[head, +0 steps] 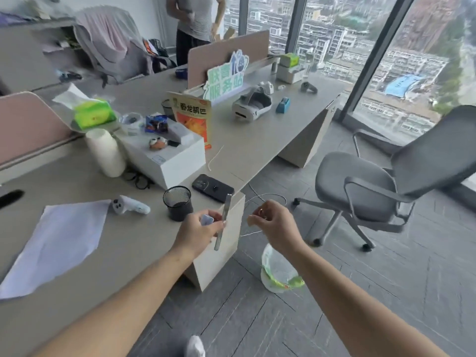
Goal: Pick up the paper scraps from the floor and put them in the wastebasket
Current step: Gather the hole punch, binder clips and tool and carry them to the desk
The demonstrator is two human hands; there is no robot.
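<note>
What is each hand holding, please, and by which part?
Left hand grips a thin silvery slab near its middle, plus a small pale-blue item; right hand pinches a thin white cable mid-length.

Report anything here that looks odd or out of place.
The paper sheet on the desk has ragged, torn-looking edges. A thin cable loops off the desk edge into the air, pinched by the right hand. The left hand holds a phone edge-on.
</note>
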